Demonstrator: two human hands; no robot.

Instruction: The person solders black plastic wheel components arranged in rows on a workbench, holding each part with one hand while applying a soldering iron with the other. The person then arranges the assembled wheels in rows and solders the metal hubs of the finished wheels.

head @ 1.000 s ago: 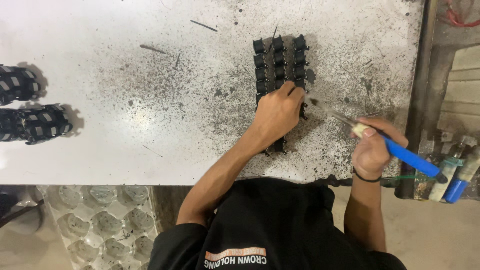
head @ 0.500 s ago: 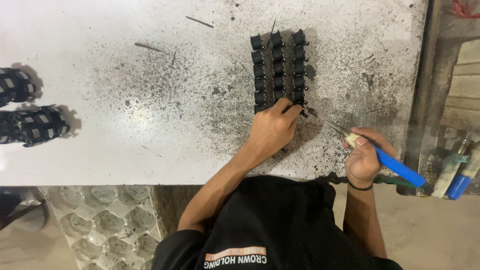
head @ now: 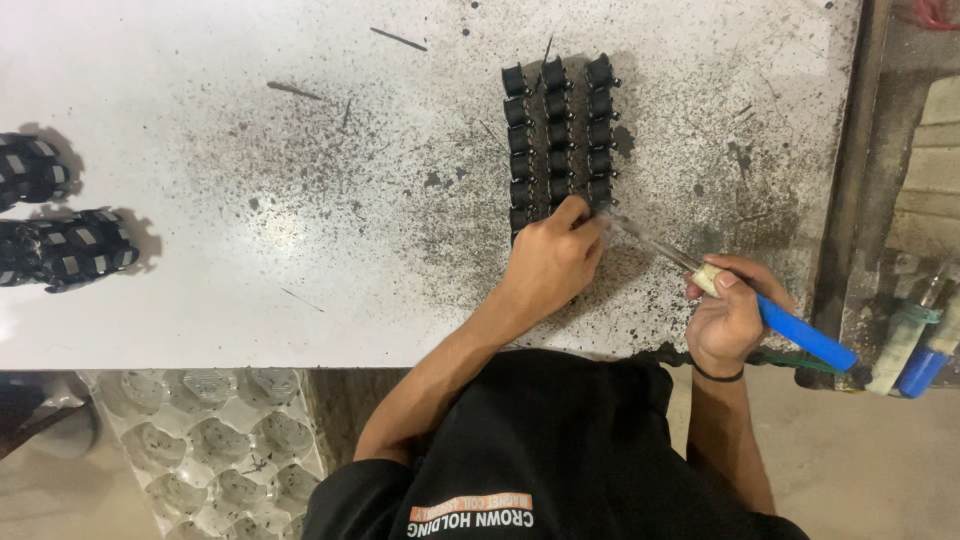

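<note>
Several small black components (head: 560, 130) lie in three columns on the white, soot-stained table (head: 250, 200). My left hand (head: 550, 265) rests on the near end of the rows, its fingertips pinching one of the bottom pieces. My right hand (head: 730, 315) holds a blue-handled soldering iron (head: 745, 300); its metal tip points up-left and meets the components just beside my left fingertips. The lowest pieces are hidden under my left hand.
Two stacks of black parts (head: 60, 250) sit at the table's left edge. A clear plastic blister tray (head: 215, 450) lies below the table's front edge. Tubes and a blue tool (head: 920, 350) stand in a holder at the right, past the table's metal rim (head: 850, 200).
My right hand moved left and brought the iron's tip up to the bottom of the rows. My left hand slid a little upward along the components.
</note>
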